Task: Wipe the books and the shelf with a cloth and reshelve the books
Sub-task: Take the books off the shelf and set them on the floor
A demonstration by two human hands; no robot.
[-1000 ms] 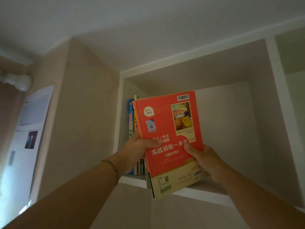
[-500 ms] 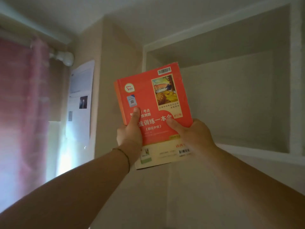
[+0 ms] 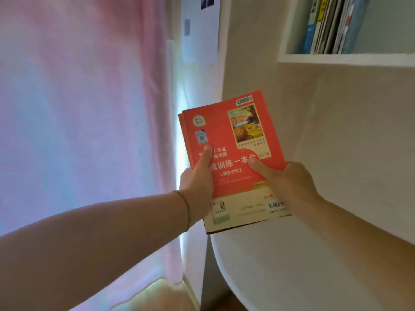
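- Holding the red book point(image 3: 233, 158) out below and left of the shelf point(image 3: 345, 60), the person is gripping it with both hands.
- Left hand point(image 3: 197, 182) is clamping the book's left edge, thumb lying on the cover; right hand point(image 3: 289, 185) is pinching the book's lower right, thumb on the cover, other fingers hidden behind.
- Judging by this, the step in hand is taking a book down for wiping; no cloth is showing, so the next move is calling for fetching one.
- Counting: one book held, though a second red edge is peeking beside it; about eight shelved books point(image 3: 330, 25) are leaning on the shelf.
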